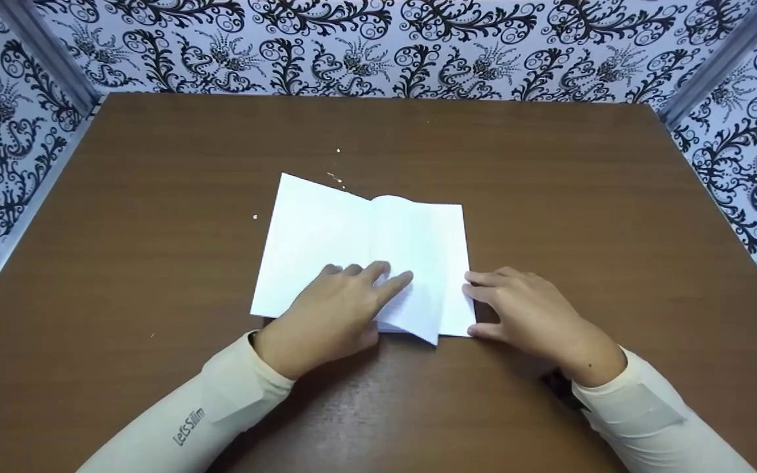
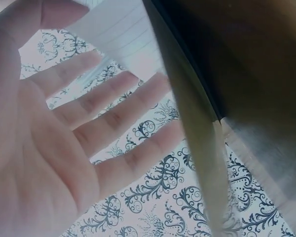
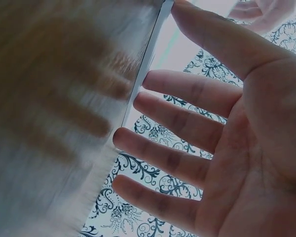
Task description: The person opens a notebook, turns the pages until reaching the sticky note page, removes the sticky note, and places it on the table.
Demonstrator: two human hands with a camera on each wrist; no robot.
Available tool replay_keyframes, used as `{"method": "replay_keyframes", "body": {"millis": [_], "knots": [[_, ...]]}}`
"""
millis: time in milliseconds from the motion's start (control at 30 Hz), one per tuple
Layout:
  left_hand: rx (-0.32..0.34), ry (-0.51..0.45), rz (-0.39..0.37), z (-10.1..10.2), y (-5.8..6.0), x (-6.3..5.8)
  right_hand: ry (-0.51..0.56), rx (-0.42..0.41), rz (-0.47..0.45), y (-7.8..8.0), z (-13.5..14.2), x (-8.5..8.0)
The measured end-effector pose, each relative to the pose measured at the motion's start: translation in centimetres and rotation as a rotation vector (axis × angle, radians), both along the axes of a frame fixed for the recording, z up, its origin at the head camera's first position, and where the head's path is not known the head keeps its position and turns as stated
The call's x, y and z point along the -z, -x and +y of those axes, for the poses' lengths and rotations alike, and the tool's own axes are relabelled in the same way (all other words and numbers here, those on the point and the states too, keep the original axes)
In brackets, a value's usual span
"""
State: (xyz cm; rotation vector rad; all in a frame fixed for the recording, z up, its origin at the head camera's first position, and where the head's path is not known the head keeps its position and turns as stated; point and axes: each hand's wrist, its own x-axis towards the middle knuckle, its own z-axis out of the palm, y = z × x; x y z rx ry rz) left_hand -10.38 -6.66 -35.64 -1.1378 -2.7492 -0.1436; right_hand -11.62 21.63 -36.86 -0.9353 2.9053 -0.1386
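Note:
A notebook with white pages (image 1: pixel 319 230) lies spread on the brown table, in the middle of the head view. One page (image 1: pixel 411 243) bows up from the fold, its near corner lifted. Ruled lines show on the paper (image 2: pixel 123 34) in the left wrist view. My left hand (image 1: pixel 332 309) reaches over the near part of the notebook, fingers stretched onto the pages, thumb by the near edge. At the notebook's right edge, my right hand (image 1: pixel 529 309) touches with thumb and straight fingertips (image 3: pixel 123 137).
The wooden table (image 1: pixel 582 197) spreads around the notebook. Small pale crumbs (image 1: pixel 336 177) lie beyond and left of the notebook. Panels with black scroll patterns (image 1: pixel 352 52) stand along the back and sides. A dark object (image 1: pixel 562 387) shows beneath my right wrist.

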Motion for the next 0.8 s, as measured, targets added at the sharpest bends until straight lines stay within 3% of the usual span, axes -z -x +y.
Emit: {"method": "replay_keyframes", "body": {"millis": [400, 800], "knots": [[-0.101, 0.021, 0.149, 0.6, -1.1, -1.0, 0.018, -0.004, 0.001, 0.1, -0.1, 0.3], [-0.149, -0.100, 0.298, -0.2, -1.6, -1.5, 0.027, -0.017, 0.009, 0.1, 0.1, 0.1]]}}
